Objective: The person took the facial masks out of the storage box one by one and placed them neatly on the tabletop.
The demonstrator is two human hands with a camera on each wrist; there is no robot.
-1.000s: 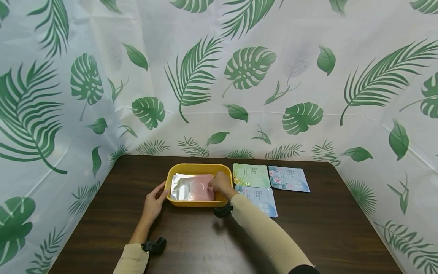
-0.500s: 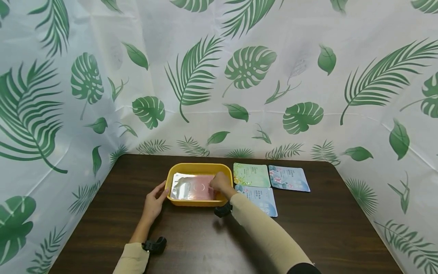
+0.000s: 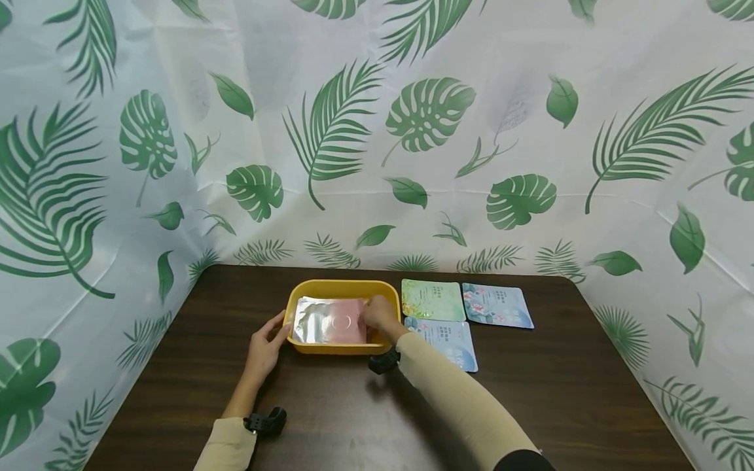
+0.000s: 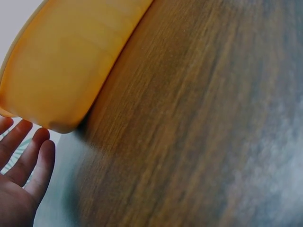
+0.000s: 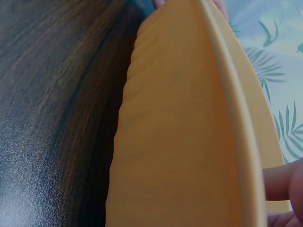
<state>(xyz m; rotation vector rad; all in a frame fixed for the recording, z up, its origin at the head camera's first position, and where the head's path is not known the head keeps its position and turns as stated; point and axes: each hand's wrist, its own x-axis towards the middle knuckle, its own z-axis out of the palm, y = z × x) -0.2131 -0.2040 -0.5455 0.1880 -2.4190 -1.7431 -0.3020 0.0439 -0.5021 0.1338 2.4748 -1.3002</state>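
Note:
A yellow plastic basket (image 3: 344, 349) stands on the table, with a silver-and-pink face mask packet (image 3: 344, 322) lying in it. My right hand (image 3: 379, 314) reaches over the front wall into the basket. Its curled fingers pinch the packet's right edge; the fingertips are partly hidden. In the right wrist view, the basket wall (image 5: 175, 113) covers most of that hand. At the basket's left end is my left hand (image 3: 265, 345), fingers fairly straight and touching the outside. The left wrist view shows the fingers (image 4: 35, 156) against the end wall.
Right of the basket lie a green face mask packet (image 3: 432, 301) and two blue ones, one at the far right (image 3: 497, 306), another nearer (image 3: 448, 341), partly behind the right sleeve. A leaf-patterned sheet (image 3: 377, 131) hangs behind the dark wooden table (image 3: 559, 392).
The silver-and-pink packet's right edge has shifted slightly left, and the glare on it has changed. The right hand stays at that edge; the left hand and basket hold their places.

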